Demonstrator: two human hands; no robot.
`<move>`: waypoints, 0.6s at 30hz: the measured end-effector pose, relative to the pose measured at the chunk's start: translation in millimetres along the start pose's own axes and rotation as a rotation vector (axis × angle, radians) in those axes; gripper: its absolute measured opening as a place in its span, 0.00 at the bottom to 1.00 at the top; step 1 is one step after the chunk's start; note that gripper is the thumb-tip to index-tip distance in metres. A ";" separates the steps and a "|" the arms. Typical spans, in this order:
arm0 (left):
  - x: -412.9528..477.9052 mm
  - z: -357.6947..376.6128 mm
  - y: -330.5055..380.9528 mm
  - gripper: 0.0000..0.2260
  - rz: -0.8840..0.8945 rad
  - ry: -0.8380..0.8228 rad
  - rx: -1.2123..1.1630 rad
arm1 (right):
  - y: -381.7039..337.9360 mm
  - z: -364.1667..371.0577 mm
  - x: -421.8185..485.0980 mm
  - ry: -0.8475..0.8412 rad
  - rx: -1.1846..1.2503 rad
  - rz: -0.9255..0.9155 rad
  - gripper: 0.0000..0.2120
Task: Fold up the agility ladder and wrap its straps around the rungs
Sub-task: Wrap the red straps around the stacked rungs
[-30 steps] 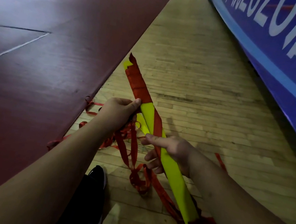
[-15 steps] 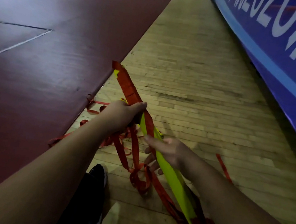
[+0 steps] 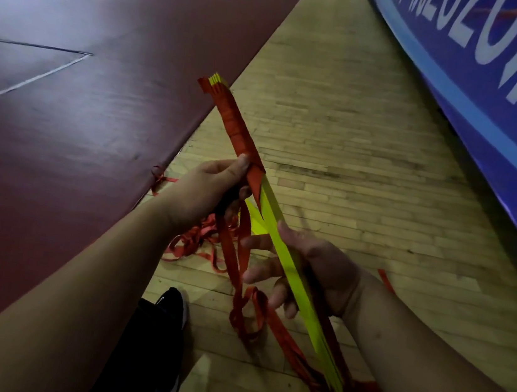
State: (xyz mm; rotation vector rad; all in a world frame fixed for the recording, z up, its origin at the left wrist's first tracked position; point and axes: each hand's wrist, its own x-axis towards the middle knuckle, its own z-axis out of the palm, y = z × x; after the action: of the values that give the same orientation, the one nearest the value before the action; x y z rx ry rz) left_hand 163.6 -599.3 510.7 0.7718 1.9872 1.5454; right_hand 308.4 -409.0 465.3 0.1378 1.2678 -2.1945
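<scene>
Left grip (image 3: 205, 192) clasps the rungs (image 3: 291, 263) (strap-wound upper part); right grip (image 3: 323, 270), fingers slack, cradles them.

Left hand (image 3: 205, 192): held out ahead of the body, back of the hand toward the camera, fingers curled round the rung bundle (image 3: 271, 202), thumb laid up along it. The left forearm (image 3: 76, 270) is bare and runs in from the lower left edge, wrist straight. Right hand (image 3: 323, 267): lower and nearer, just beside the left, set under the same bundle, which lies across it. Its fingers (image 3: 260, 275) are nearly straight, spread and pointing left, thumb raised on the bundle's far side, and the bare right forearm (image 3: 425, 366) enters from the lower right corner.
</scene>
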 end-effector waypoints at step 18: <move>18.4 13.9 -27.7 0.21 -0.156 0.289 0.634 | 16.9 -8.7 31.3 0.695 -0.423 -0.017 0.19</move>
State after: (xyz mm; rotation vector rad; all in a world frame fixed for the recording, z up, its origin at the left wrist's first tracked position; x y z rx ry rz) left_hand 156.5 -582.2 479.7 0.6181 2.7325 0.9721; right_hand 290.3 -421.9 436.2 0.7666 2.0757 -1.8900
